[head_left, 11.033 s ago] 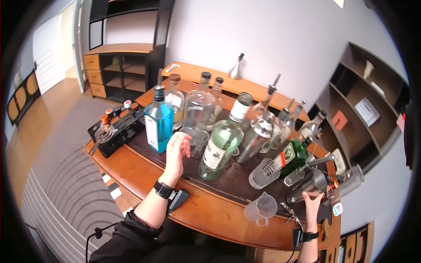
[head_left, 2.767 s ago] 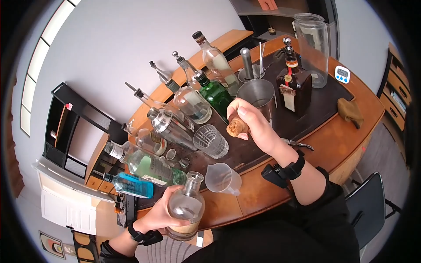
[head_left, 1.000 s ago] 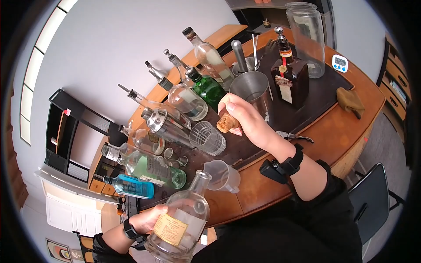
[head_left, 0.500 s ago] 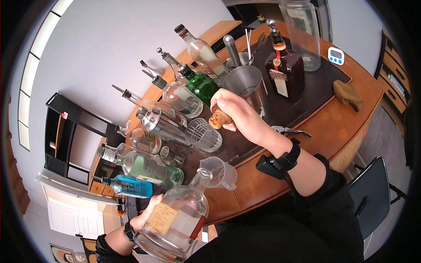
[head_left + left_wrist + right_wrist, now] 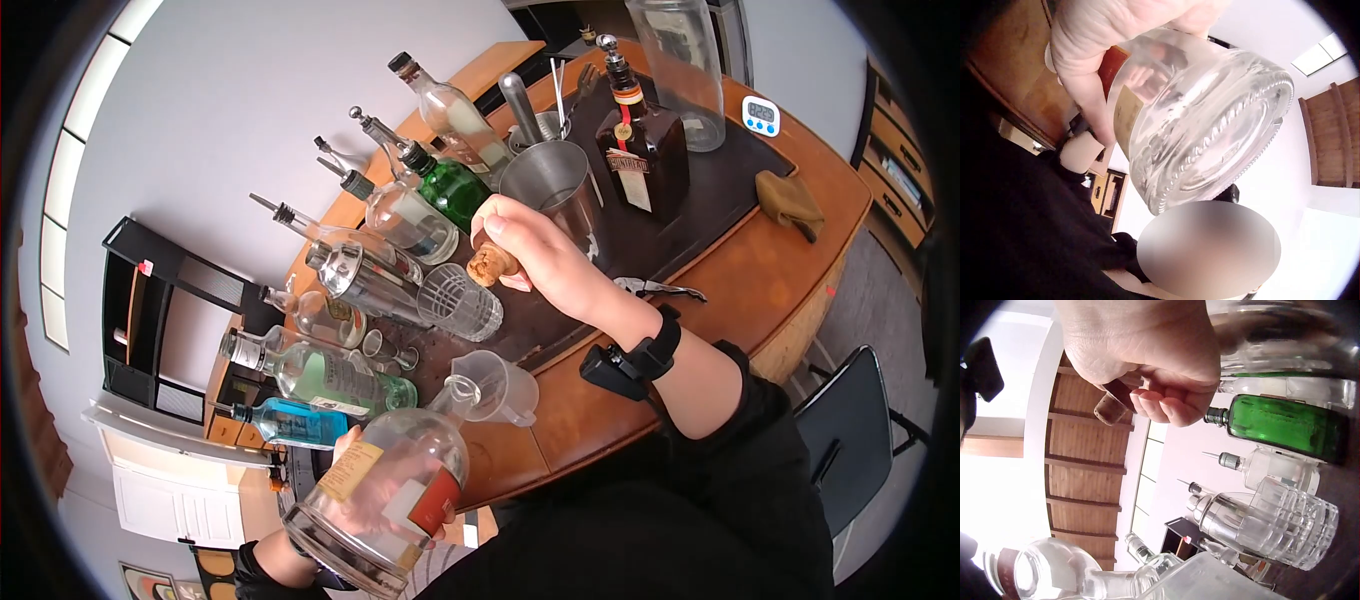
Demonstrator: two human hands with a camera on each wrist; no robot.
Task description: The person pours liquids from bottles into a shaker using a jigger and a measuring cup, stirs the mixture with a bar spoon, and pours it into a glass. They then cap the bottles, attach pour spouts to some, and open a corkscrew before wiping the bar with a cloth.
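Note:
My left hand (image 5: 1104, 37) grips a clear glass bottle (image 5: 415, 455) with a cream and a red label. The bottle is tilted. Its uncapped neck overlaps the mouth of a clear plastic measuring jug (image 5: 505, 390) at the table's front edge. In the left wrist view the beaded bottle base faces the camera. Between the fingers of my right hand (image 5: 530, 245) is a cork stopper (image 5: 490, 264), its cork end pointing out. In the head view that hand is held in front of a metal mixing tin (image 5: 550, 185) and above a cut-glass tumbler (image 5: 465, 305).
Beyond the jug stand a jigger (image 5: 385, 350), a metal shaker (image 5: 365, 285), a green bottle (image 5: 450, 185), a blue bottle (image 5: 305, 423) and several clear ones. To the right are a dark brown bottle (image 5: 645, 160), a large glass jar (image 5: 685, 80), a timer (image 5: 761, 116) and a brown cloth (image 5: 790, 205).
Since the cork came out, my left hand has tipped the bottle, raising its base and bringing its neck over the jug. My right hand still holds the stopper, slightly shifted left in view.

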